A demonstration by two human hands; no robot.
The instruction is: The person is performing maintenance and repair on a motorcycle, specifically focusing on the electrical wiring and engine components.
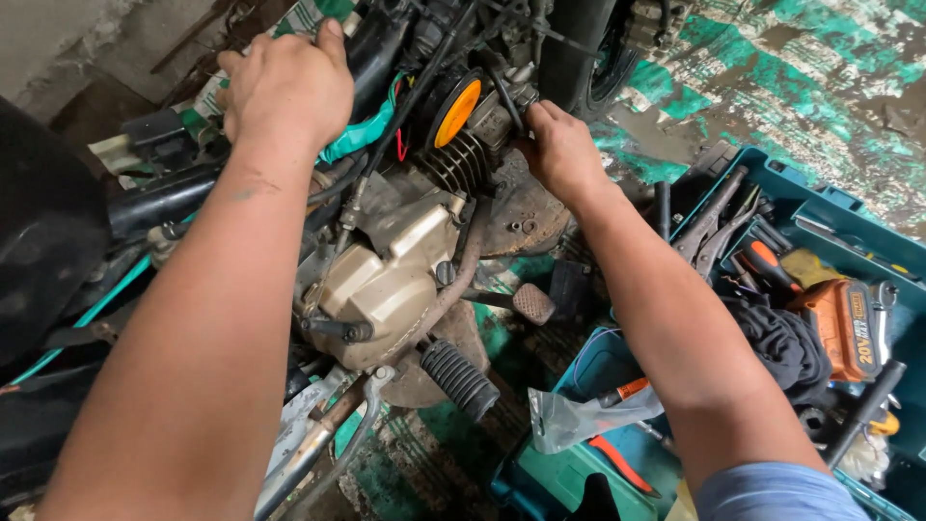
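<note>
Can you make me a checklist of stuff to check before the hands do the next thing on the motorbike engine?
1. Left hand braced on the black frame: ok.
2. Right hand touching the black hose beside the finned cylinder: ok.
3. Hose end free of its fitting: cannot tell, fingers hide it.
4. Tools within reach, locking pliers lying in the open blue toolbox: ok.
5. Floor dry and tidy: not ok, it looks wet and grimy.
6. Wires out of the way: cannot tell.
</note>
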